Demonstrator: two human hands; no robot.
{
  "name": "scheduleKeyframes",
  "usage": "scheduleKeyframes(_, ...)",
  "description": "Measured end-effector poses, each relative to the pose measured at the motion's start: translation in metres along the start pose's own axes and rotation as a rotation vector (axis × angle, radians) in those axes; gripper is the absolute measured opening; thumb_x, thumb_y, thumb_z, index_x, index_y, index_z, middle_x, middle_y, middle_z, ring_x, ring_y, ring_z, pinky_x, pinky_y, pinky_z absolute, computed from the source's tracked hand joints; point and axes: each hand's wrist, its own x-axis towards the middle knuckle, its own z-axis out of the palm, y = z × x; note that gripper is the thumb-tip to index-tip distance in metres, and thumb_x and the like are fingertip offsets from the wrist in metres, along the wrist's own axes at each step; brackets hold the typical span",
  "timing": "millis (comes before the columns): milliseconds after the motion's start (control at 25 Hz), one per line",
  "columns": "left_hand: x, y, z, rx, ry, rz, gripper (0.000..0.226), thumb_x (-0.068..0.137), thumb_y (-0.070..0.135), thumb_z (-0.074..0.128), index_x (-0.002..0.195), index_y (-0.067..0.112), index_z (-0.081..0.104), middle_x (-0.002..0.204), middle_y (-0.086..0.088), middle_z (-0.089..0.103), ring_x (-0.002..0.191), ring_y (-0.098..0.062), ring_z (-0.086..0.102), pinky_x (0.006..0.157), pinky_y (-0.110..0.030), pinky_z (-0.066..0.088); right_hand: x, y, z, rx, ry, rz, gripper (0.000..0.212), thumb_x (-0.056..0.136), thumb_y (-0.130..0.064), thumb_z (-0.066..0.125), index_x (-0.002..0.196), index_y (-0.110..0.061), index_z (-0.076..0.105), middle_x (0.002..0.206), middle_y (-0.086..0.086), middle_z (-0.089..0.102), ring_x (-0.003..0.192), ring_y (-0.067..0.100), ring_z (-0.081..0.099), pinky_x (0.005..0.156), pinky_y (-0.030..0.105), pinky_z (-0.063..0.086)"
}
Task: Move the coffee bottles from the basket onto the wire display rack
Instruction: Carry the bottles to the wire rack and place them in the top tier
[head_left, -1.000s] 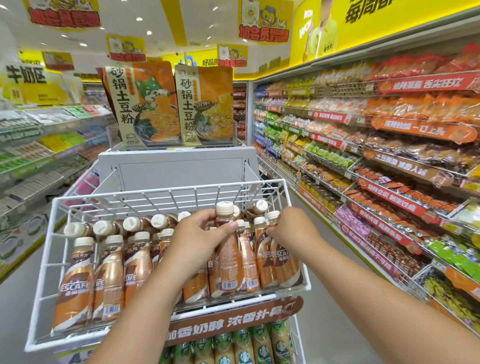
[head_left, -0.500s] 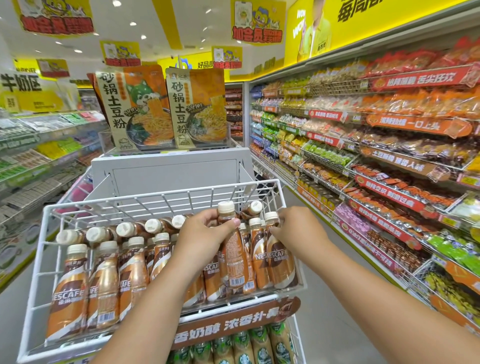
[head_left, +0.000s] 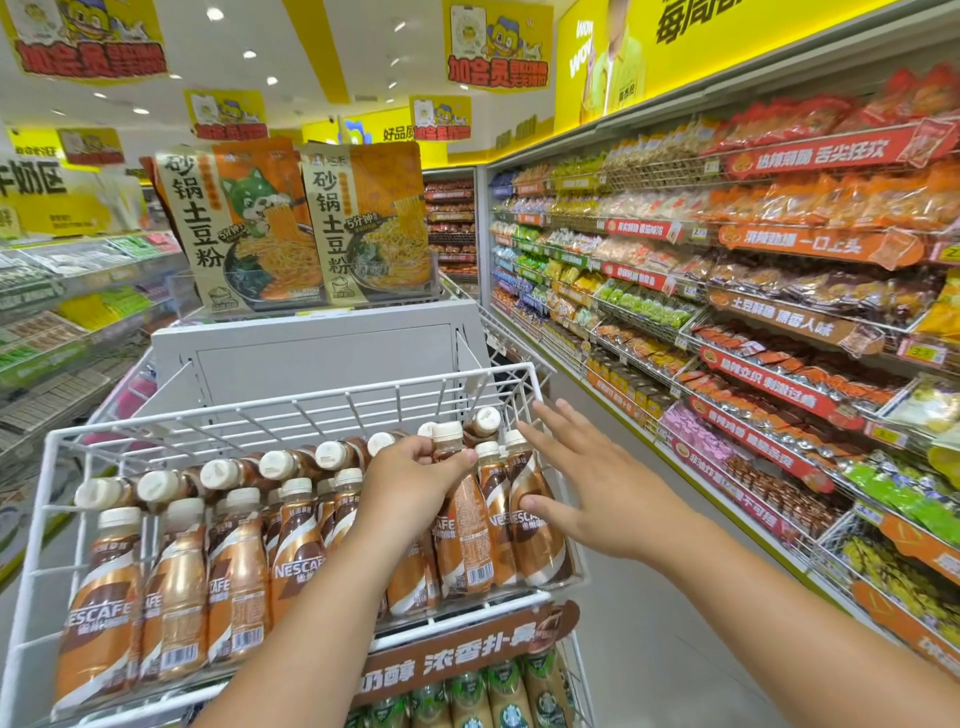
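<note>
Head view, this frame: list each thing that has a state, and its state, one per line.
Left hand: fingers curled round the neck of a coffee bottle.
Gripped coffee bottle: upright in the front row, capped.
Right hand: open, fingers spread, thumb touching the rightmost bottle.
Rightmost bottle: upright, capped.
Back-row bottles: lying tilted, caps toward the camera.
Wire display rack: nearly full.

Right hand (head_left: 597, 493): lifted off the right-end bottles (head_left: 535, 519), fingers now spread, thumb perhaps touching one.
Left hand (head_left: 410, 493): slid slightly lower on its bottle (head_left: 462, 519).
</note>
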Motion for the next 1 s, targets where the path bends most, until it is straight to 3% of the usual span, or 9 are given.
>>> scheduleKeyframes(120,0.003,-0.007,0.012,0.043,-0.012,-0.022,0.066,0.069,0.063,0.081,0.114,0.017,0.070,0.099,-0.007,0.074,0.086,-0.026,0.072,0.072,-0.036,0.057,-0.003,0.004,0.005,0.001,0.001,-0.002,0.084,0.096,-0.072,0.044,0.163,-0.042,0.002,0.170,-0.018,-0.018,0.153,0.003,-0.025,0.124,0.034,0.004)
scheduleKeyframes(280,0.004,-0.008,0.026,0.119,-0.001,-0.046,0.043,0.074,0.059,0.079,0.087,0.021,0.063,0.075,-0.004,0.067,0.068,-0.025,0.065,0.069,-0.050,0.063,-0.005,0.006,0.009,0.003,-0.007,-0.005,0.084,0.096,-0.072,0.042,0.163,-0.040,0.004,0.170,-0.017,-0.018,0.154,0.004,-0.024,0.127,0.038,0.007)
scheduleKeyframes(320,0.004,-0.008,0.029,0.138,0.005,-0.044,0.042,0.075,0.059,0.078,0.089,0.023,0.062,0.081,-0.003,0.070,0.072,-0.025,0.067,0.073,-0.051,0.062,-0.005,0.006,0.009,0.008,-0.011,-0.005,0.084,0.096,-0.072,0.042,0.163,-0.040,0.004,0.170,-0.018,-0.018,0.154,0.004,-0.024,0.127,0.038,0.007)
scheduleKeyframes(400,0.006,-0.010,0.035,0.197,0.008,-0.028,0.053,0.079,0.061,0.075,0.111,0.020,0.065,0.106,-0.004,0.072,0.093,-0.026,0.069,0.083,-0.043,0.059,-0.005,0.007,0.011,0.022,-0.011,-0.012,0.084,0.096,-0.072,0.042,0.163,-0.039,0.004,0.170,-0.017,-0.016,0.154,0.004,-0.023,0.128,0.040,0.009)
scheduleKeyframes(480,0.007,-0.009,0.039,0.270,0.030,-0.008,0.065,0.084,0.059,0.071,0.129,0.013,0.062,0.117,-0.003,0.069,0.103,-0.025,0.066,0.083,-0.035,0.052,-0.006,0.007,0.011,0.030,-0.012,-0.019,0.084,0.096,-0.071,0.042,0.164,-0.039,0.005,0.171,-0.015,-0.013,0.155,0.006,-0.022,0.129,0.042,0.012)
scheduleKeyframes(560,0.006,-0.009,0.041,0.305,0.049,0.013,0.064,0.086,0.058,0.070,0.131,0.013,0.062,0.116,-0.002,0.069,0.103,-0.023,0.065,0.080,-0.032,0.047,-0.007,0.008,0.010,0.034,-0.013,-0.020,0.084,0.096,-0.071,0.043,0.164,-0.038,0.006,0.172,-0.014,-0.012,0.155,0.006,-0.021,0.129,0.042,0.012)
scheduleKeyframes(680,0.004,-0.011,0.041,0.376,0.060,0.074,0.068,0.089,0.061,0.064,0.140,0.017,0.056,0.130,-0.002,0.065,0.116,-0.023,0.062,0.088,-0.034,0.049,-0.008,0.008,0.007,0.039,-0.017,-0.020,0.084,0.096,-0.071,0.042,0.164,-0.037,0.006,0.172,-0.014,-0.012,0.156,0.007,-0.020,0.129,0.041,0.011)
scheduleKeyframes(840,-0.002,-0.019,0.024,0.556,0.088,0.282,0.059,0.096,0.059,0.052,0.143,0.023,0.053,0.131,0.002,0.062,0.117,-0.019,0.059,0.093,-0.036,0.051,-0.008,0.010,0.008,0.065,-0.029,-0.013,0.083,0.097,-0.071,0.040,0.164,-0.038,0.004,0.171,-0.016,-0.013,0.155,0.005,-0.020,0.128,0.040,0.012)
scheduleKeyframes(1000,-0.013,-0.039,0.004,0.798,0.075,0.423,0.063,0.099,0.059,0.045,0.153,0.026,0.040,0.155,0.002,0.042,0.144,-0.018,0.035,0.112,-0.038,0.039,-0.012,0.008,0.013,0.077,-0.054,-0.041,0.083,0.097,-0.072,0.038,0.164,-0.036,0.004,0.171,-0.014,-0.014,0.156,0.007,-0.019,0.129,0.039,0.008)
